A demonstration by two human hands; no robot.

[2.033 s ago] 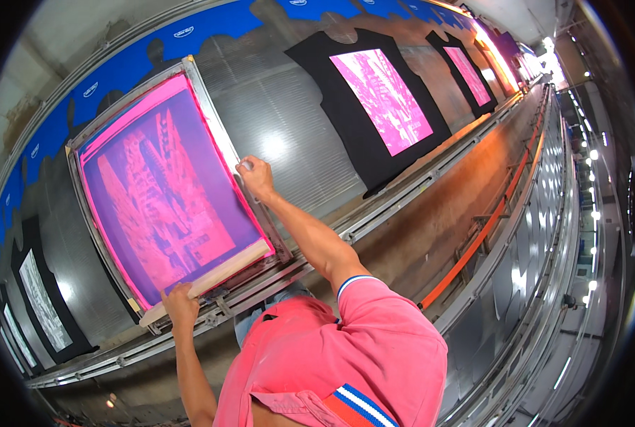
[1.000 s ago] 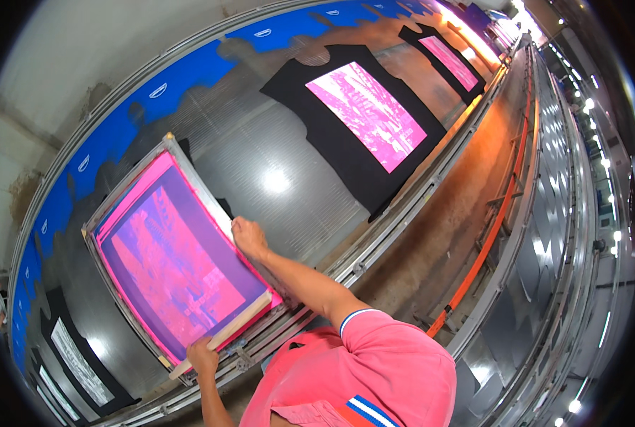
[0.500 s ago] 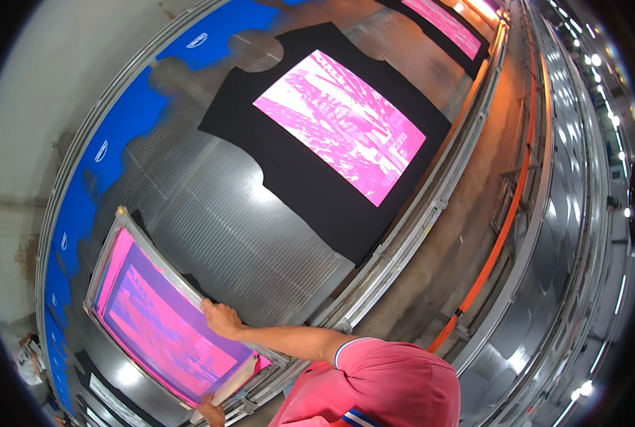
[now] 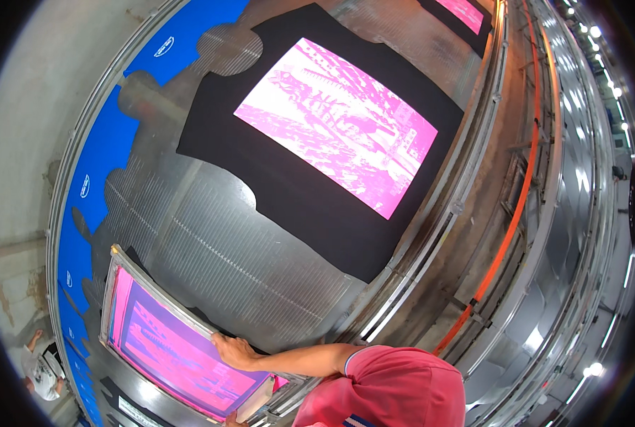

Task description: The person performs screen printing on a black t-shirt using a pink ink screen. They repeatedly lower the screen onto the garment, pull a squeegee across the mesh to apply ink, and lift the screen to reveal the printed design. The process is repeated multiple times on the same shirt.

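Note:
A screen-printing frame (image 4: 166, 290) with pink and purple mesh lies at the lower left over the metal printing table (image 4: 210, 220). My right hand (image 4: 235, 352) is closed over its upper long edge, with the arm reaching in from the pink sleeve (image 4: 403, 381). At the bottom rim of the picture, my left hand (image 4: 236, 421) is mostly cut off; its visible fingers grip the frame's near corner. Beyond the frame, a black shirt panel (image 4: 289, 210) lies flat on the table, bearing a large pink and white print (image 4: 339, 128).
Another black panel with a pink print (image 4: 463, 16) lies farther along. Blue sheeting (image 4: 93, 192) lines the table's far side. Metal rails (image 4: 431, 206) and an orange rail (image 4: 506, 242) run along the right. A person (image 4: 43, 370) stands at the far lower left.
The view has shifted, so the frame and both hands appear lower and farther right. The person at the lower left shows more fully. My hands keep their grip.

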